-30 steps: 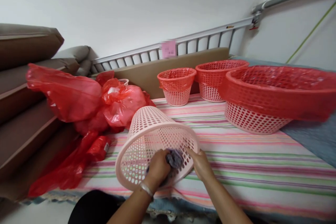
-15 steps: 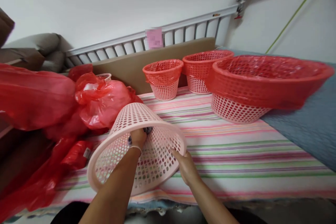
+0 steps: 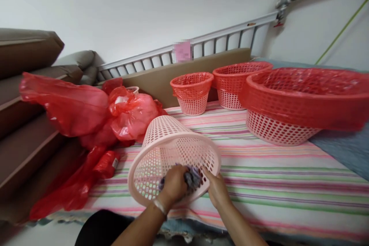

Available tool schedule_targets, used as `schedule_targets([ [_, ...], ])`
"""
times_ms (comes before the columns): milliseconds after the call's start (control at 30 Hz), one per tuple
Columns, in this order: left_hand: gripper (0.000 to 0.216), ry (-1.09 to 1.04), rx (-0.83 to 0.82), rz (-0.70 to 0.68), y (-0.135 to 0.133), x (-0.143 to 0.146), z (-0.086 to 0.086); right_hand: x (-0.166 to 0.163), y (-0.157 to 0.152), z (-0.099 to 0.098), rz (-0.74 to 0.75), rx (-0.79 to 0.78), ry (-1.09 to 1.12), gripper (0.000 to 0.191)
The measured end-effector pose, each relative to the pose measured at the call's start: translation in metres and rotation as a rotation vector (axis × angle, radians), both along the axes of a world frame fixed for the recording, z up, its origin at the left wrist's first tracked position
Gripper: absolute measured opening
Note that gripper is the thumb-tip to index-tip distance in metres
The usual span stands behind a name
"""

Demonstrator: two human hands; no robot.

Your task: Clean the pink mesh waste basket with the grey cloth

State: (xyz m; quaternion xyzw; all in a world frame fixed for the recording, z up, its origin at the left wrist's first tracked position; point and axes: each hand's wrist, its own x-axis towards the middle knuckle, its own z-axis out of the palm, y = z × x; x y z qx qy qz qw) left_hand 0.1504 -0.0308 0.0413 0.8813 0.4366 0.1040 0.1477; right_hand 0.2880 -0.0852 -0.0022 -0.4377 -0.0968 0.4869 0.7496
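A pale pink perforated plastic basket (image 3: pixel 167 126) lies tilted on its side, its wide mouth facing me. Inside it, my left hand (image 3: pixel 174 183) is closed around a crumpled grey-purple cloth (image 3: pixel 192 178), pressed near the lower right inner wall. My right hand (image 3: pixel 215 187) grips the basket's rim at the right, thumb inside and the other fingers mostly hidden behind the wall. A white band circles my left wrist.
Three baskets lined with red bags, a small one (image 3: pixel 192 94), a middle one (image 3: pixel 230 84) and a large one (image 3: pixel 284 123), stand behind and right. Red plastic bags (image 3: pixel 134 117) heap at left beside stacked brown cushions (image 3: pixel 25 146). A striped cloth (image 3: pixel 268 177) lies underneath.
My left hand has come from deep in the basket toward its mouth and lower right side, bringing the cloth into clearer sight. The right hand keeps its hold. The whole view has shifted.
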Motion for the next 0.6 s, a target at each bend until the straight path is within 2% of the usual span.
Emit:
schedule_targets([
  [133, 0.026, -0.053, 0.007, -0.080, -0.031, -0.017, -0.002, -0.012, -0.010, -0.001, 0.021, 0.036, -0.023, 0.060],
  [233, 0.023, -0.092, 0.006, -0.079, -0.036, -0.027, -0.005, -0.021, -0.018, 0.001, 0.038, 0.063, -0.052, 0.063],
  [333, 0.028, -0.114, 0.009, -0.064, -0.037, -0.031, -0.007, -0.024, -0.022, 0.003, 0.045, 0.064, -0.067, 0.065],
  [467, 0.039, -0.119, 0.017, -0.029, -0.029, -0.027, -0.006, -0.024, -0.021, 0.004, 0.053, 0.047, -0.083, 0.062],
  [600, 0.046, -0.114, 0.028, 0.048, 0.002, -0.015, -0.006, -0.022, -0.020, 0.004, 0.064, 0.037, -0.035, 0.057],
])
